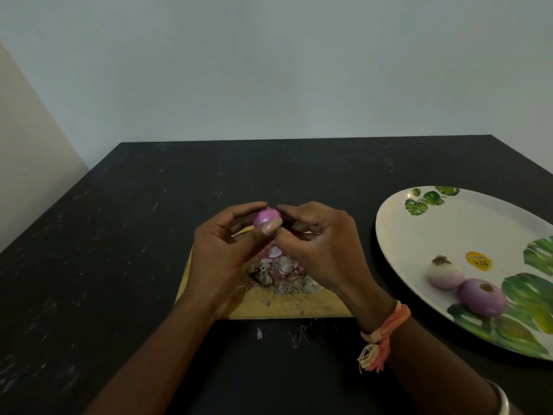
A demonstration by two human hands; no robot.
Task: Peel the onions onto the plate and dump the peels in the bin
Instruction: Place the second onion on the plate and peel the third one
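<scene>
Pinching a pink onion (267, 217) at frame centre: left hand (221, 250) curled round it, right hand (317, 250) fingertips nipping its side. The hands hide part of the wooden board (299, 308) below, which carries a peel heap (284, 274). Leaf-print plate (419, 229) at right holds a pale peeled onion (445, 275) just beside a purple peeled onion (482, 298). Scuffed black table (119, 235); pale wall (269, 70).

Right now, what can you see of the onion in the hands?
The onion is small, rounded and glossy pink-purple, and its skin is smooth where it shows. Only its upper front is visible; fingers hide the rest. The left hand grips it with the thumb across its lower front, and the right hand pinches its right side. It is held up over the wooden board, above the heap of peels, apparently touching neither.
</scene>
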